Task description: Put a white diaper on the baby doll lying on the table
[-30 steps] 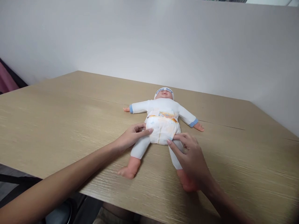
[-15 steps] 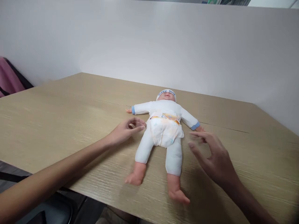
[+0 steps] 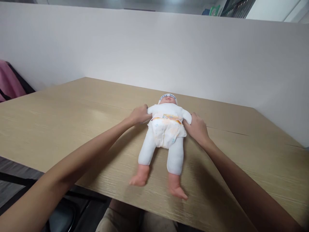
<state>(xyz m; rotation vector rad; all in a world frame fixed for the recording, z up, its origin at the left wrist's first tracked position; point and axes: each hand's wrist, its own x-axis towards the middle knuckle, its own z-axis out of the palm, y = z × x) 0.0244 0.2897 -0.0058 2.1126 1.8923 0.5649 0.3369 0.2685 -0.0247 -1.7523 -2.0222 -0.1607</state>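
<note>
A baby doll (image 3: 169, 109) in a white suit and a printed white cap lies on its back, feet toward me. Around its hips sits a white diaper (image 3: 166, 132) with an orange patterned waistband. My left hand (image 3: 141, 114) is closed around the doll's arm on the left side. On the right side, my right hand (image 3: 197, 127) grips the other arm. Both of the doll's hands are hidden by mine. The bare feet rest on the wooden table (image 3: 116, 174) with the legs apart.
A pale partition wall (image 3: 120, 48) rises behind the table. Pink cloth (image 3: 11, 80) hangs at the far left. Under the table's front edge a dark chair (image 3: 61, 216) shows beside my knees. Beyond the partition stand shelves and a green object (image 3: 214, 10).
Both hands have moved from beside the diaper to the doll's arms and closed on them. The doll's arms are now drawn in closer to its body.
</note>
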